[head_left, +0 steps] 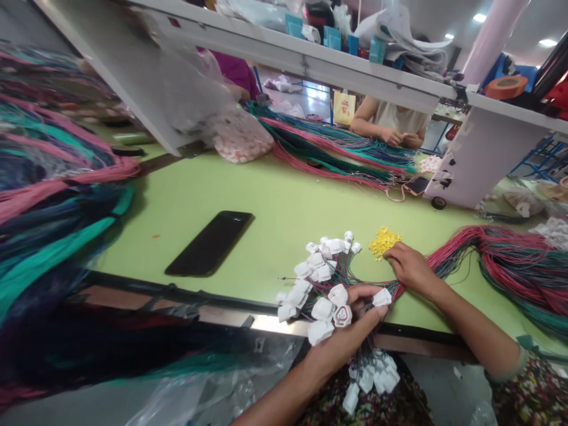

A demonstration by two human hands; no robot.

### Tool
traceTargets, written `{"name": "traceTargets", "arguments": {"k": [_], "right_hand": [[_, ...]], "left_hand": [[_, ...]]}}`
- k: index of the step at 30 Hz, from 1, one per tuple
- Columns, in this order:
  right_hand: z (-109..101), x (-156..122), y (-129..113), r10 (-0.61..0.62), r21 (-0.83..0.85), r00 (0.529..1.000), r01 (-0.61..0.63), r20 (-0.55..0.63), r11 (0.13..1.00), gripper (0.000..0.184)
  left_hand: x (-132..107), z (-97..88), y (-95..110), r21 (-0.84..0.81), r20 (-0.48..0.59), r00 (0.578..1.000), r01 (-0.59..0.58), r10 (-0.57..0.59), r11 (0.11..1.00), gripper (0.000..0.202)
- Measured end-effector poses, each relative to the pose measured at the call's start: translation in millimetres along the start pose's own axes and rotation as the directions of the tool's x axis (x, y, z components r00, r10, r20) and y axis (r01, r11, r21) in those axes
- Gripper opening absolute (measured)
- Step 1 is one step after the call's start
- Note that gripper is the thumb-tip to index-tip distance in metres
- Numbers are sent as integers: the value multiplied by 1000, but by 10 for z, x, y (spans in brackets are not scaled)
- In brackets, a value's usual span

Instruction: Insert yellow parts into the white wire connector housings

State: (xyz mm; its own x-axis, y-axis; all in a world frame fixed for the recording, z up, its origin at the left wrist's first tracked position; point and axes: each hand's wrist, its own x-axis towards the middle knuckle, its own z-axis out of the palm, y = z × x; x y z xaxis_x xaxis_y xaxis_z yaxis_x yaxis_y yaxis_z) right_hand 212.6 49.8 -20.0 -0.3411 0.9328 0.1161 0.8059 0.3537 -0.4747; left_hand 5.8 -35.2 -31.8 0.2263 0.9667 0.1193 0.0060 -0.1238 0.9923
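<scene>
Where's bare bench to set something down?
Green tabletop: the stretch between black phone, rear wires and white connectors looks bare. Crowded: near edge, where the left hand holds one connector, and right hand at the yellow pieces.

Reads as a wiring workshop of the factory-floor kind. Has a long green workbench [275,195] under a white shelf [266,44] piled with plastic wrapping [261,10], papers [394,38] and an orange roll of tape [506,87]. Carries pink, green and dark wires in a thick left bundle [39,192], a far bundle [328,145] and a right bundle [523,260] running toward clustered white connectors [323,309]. Also holds a loose heap of small yellow pieces [384,241] and a clear bag [242,139] of pale small parts. Includes another person [402,118] at the far side, hands close together. Shows ceiling lights [547,43], a round pillar [492,41] and blue metal frames [544,157] in the background
</scene>
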Motion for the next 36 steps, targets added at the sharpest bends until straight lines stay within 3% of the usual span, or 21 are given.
{"name": "traceTargets", "arguments": {"k": [7, 12, 19, 24, 31, 36], "right_hand": [[34, -53, -31, -59, 132, 996, 50, 62, 990, 30], [49, -38, -35, -40, 219, 999, 33, 27, 975, 22], [111, 24, -99, -36, 231, 999, 28, 30, 973, 8], [129, 22, -130, -49, 239, 999, 42, 21, 970, 12], [-224, -266, -538, -87, 432, 978, 163, -190, 887, 7], [-320, -591, -796, -181, 379, 949, 272, -258, 885, 9]], "left_hand": [[-17, -20, 32, -66, 10, 999, 51, -51, 996, 19], [-7, -12, 59, -101, 12, 998, 65, -64, 993, 18], [-17, -5, 73, -166, 5, 993, 120, -121, 979, 17], [-30, -7, 29, -164, 3, 989, 146, -147, 976, 19], [-29, -1, 12, -217, -71, 988, 119, -137, 969, 22], [-58, -24, 71, -196, -65, 995, 68, -82, 978, 21]]}}
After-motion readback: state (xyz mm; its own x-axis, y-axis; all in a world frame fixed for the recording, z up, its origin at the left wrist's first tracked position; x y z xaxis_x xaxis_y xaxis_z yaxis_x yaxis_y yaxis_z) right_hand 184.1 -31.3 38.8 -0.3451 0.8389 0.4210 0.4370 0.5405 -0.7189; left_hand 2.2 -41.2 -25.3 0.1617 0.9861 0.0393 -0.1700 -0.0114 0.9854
